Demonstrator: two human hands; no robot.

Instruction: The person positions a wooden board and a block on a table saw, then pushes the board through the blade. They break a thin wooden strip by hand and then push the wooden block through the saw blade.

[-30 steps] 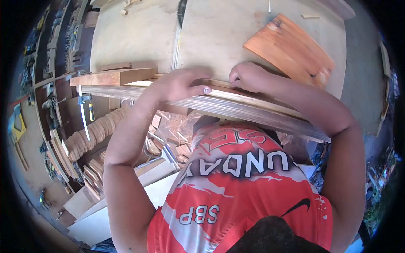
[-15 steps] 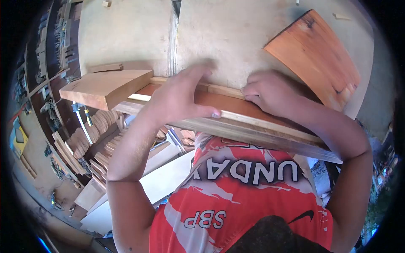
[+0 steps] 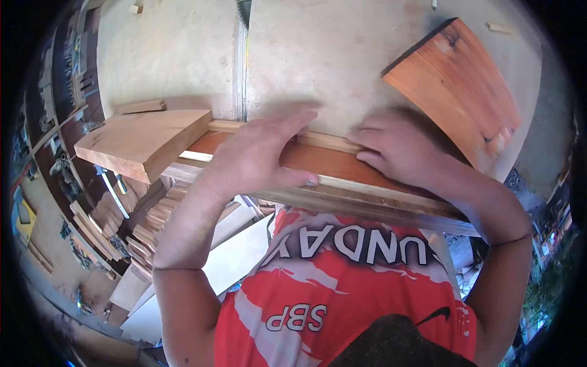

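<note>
A long reddish-brown board lies along the near edge of the workbench, with a pale strip on its near side. Along its far side runs a thin wooden strip. My left hand spans the board, its thumb at the near edge and its fingers stretched over the far strip. It is open, fingers apart. My right hand is closed around the thin strip farther right, fingertips on both sides of it.
A thick wooden block overhangs the bench edge at left. A curved-edge reddish plank lies at right on the pale bench top. A clamp hangs below the block. Several cut wooden pieces are stacked beneath.
The view has shifted slightly. My left fingers have straightened and reach a little farther over the strip. My right fingers have spread somewhat around the strip.
</note>
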